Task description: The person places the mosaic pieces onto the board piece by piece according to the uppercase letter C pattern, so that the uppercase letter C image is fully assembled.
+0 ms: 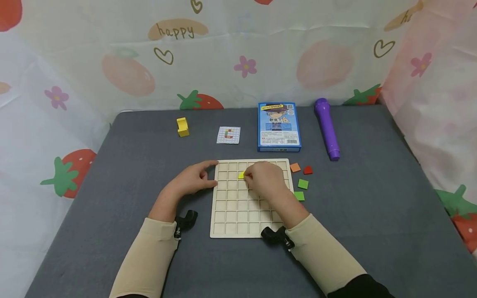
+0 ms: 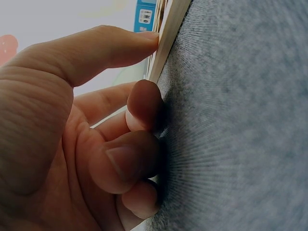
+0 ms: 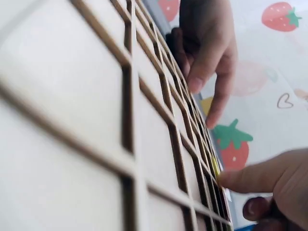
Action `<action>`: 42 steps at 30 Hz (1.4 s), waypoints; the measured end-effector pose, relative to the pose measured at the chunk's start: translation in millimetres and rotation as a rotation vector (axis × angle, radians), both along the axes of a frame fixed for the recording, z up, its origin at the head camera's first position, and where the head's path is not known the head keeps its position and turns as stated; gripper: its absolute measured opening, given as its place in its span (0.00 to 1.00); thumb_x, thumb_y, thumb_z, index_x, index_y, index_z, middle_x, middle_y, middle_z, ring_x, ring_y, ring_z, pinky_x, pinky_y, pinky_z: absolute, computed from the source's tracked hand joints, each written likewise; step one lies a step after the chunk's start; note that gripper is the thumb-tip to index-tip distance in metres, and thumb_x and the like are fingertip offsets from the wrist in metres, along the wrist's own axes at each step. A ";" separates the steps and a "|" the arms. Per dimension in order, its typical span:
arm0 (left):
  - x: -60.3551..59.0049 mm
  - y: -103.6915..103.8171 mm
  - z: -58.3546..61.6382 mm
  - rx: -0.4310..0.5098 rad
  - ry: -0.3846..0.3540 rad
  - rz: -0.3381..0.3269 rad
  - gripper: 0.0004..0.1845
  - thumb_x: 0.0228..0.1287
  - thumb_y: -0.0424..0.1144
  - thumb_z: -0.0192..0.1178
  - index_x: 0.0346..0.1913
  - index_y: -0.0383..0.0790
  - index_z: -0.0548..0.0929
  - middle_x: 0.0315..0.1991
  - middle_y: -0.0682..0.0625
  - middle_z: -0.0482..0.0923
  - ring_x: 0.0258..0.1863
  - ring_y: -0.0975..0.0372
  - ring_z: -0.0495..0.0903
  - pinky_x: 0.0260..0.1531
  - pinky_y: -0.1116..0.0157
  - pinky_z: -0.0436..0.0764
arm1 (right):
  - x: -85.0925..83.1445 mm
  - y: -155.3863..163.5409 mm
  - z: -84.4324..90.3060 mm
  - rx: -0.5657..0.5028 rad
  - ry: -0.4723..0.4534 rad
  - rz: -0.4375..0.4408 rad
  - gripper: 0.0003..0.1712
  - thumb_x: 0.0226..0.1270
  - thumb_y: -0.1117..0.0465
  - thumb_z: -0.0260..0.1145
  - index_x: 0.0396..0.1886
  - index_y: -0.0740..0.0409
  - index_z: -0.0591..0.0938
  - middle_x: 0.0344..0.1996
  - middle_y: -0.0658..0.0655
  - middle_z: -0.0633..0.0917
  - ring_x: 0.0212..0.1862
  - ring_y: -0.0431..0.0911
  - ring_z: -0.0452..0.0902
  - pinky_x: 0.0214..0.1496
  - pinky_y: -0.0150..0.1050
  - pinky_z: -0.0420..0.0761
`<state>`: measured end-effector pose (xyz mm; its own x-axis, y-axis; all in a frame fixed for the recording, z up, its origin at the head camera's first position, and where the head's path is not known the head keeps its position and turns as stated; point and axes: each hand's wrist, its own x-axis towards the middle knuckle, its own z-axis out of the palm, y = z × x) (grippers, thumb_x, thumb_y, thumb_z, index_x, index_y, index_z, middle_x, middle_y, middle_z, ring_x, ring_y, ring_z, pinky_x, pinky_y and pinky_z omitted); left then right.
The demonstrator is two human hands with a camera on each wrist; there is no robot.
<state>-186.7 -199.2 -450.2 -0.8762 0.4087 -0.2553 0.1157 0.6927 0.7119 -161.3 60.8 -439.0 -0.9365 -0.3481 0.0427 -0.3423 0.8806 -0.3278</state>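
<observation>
A square wooden grid board (image 1: 231,216) lies in the middle of the grey table. My left hand (image 1: 189,179) is at the board's left side, its index fingertip at the upper left corner and its thumb on the edge lower down. In the left wrist view the other fingers (image 2: 120,163) curl loosely beside the board, holding nothing. Over the upper part of the grid, my right hand (image 1: 266,179) pinches a small yellow square tile (image 1: 241,175) at one of the cells. The right thumb (image 3: 236,180) meets the tile in the right wrist view; the tile's right part is hidden by the fingers.
Right of the board lie an orange tile (image 1: 295,167), a red piece (image 1: 307,170) and two green tiles (image 1: 303,183). Behind it are yellow blocks (image 1: 183,127), a pattern card (image 1: 228,135), a blue box (image 1: 279,127) and a purple cylinder (image 1: 327,129).
</observation>
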 end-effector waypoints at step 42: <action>-1.7 0.1 -0.3 -0.002 -0.021 0.002 0.38 0.67 0.45 0.70 0.77 0.47 0.68 0.20 0.51 0.70 0.15 0.61 0.67 0.19 0.62 0.68 | -8.9 162.3 20.1 -0.340 -0.631 -0.135 0.17 0.59 0.65 0.78 0.45 0.65 0.82 0.25 0.54 0.76 0.30 0.46 0.68 0.36 0.42 0.68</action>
